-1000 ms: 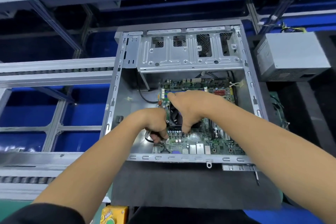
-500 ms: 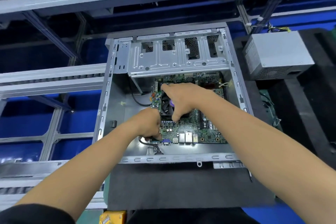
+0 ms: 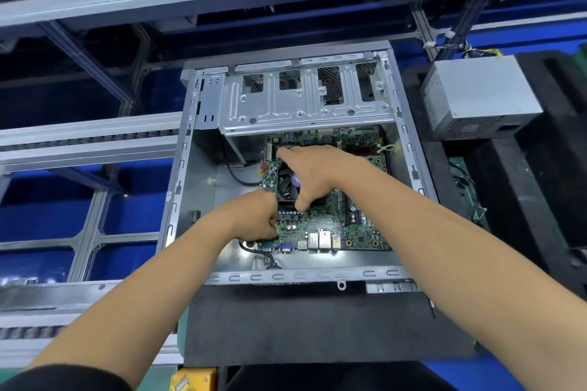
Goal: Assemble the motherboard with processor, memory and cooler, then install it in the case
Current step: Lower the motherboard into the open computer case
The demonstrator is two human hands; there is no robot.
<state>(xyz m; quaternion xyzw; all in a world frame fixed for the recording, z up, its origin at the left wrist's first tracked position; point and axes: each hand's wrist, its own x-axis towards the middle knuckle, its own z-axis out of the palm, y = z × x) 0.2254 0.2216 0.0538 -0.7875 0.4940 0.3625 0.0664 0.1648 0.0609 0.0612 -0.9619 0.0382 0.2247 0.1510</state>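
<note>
A: Hands first. How do they sit?

B: Both reach down into the open case. The right hand is spread over the cooler, fingertips at its far edge and thumb curled down at its near edge, so it grips the cooler across the top. The left hand is bent at the wrist with its fingers curled onto the left edge of the motherboard, close to the near-left corner. What the fingertips touch underneath, I cannot tell.

A: And the board?

B: Inside the case, lying towards the right wall, its row of ports along the near side. Its far edge runs under the drive cage.

A: Room around it?

B: Bare case floor lies open to the left of the board, crossed by a black cable that loops near the left hand. A narrow strip of floor shows between the ports and the near rim. The right edge sits close to the right wall.

A: Outside the case?

B: A grey power supply rests on black foam to the right, apart from the case. A dark mat lies in front of it.
</note>
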